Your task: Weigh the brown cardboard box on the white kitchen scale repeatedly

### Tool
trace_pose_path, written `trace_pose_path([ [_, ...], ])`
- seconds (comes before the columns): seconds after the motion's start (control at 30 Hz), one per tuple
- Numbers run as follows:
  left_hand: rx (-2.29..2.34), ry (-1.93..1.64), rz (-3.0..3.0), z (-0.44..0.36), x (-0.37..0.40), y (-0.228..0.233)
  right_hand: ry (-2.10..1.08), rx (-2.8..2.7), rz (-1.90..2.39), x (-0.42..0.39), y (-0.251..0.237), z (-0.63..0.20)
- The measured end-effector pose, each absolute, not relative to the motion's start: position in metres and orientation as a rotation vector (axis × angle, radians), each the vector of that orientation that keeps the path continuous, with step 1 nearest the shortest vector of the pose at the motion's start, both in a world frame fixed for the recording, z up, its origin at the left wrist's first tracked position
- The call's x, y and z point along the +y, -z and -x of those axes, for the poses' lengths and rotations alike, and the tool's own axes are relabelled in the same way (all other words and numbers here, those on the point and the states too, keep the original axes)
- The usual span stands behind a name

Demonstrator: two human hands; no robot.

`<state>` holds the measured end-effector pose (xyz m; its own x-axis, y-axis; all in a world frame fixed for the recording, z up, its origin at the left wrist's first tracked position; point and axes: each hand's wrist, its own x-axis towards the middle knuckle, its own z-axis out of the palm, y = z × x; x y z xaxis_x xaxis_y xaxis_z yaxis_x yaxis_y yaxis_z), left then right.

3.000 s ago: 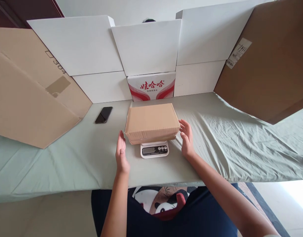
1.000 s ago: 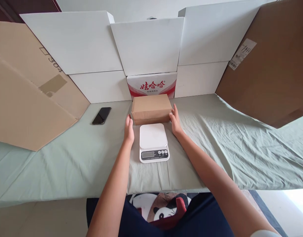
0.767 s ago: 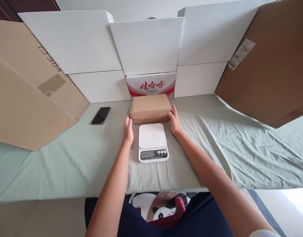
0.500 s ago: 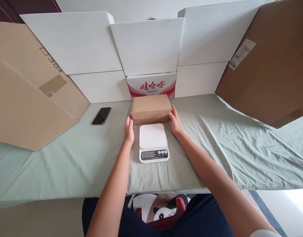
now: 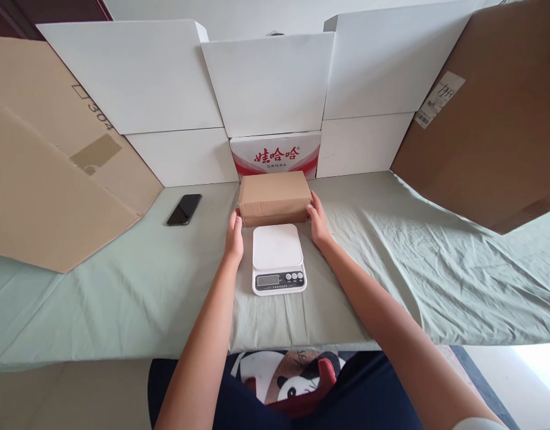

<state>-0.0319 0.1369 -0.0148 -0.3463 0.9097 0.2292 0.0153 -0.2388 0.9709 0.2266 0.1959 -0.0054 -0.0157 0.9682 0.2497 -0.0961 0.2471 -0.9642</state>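
Note:
A small brown cardboard box (image 5: 275,197) rests on the cloth-covered table, close behind a white kitchen scale (image 5: 278,260). My left hand (image 5: 234,236) is at the box's left side and my right hand (image 5: 318,222) at its right side, so the box is gripped between them. The fingers of both hands reach along its ends and are partly hidden. On the scale's front are a grey display and several buttons; its platform has nothing on it. My forearms pass on either side of the scale.
A black phone (image 5: 184,209) lies to the left on the green cloth (image 5: 135,286). White boxes (image 5: 268,83) and a red-printed carton (image 5: 277,152) form a wall at the back. Large brown cartons stand at the left (image 5: 46,167) and right (image 5: 489,119).

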Motion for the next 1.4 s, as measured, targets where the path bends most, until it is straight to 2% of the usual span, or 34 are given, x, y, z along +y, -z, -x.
trace_pose_path([
  [1.4,1.29,-1.626,-1.254,0.031,0.134,0.012,-1.022,-1.333,0.847,0.19,-0.004,-0.224],
])
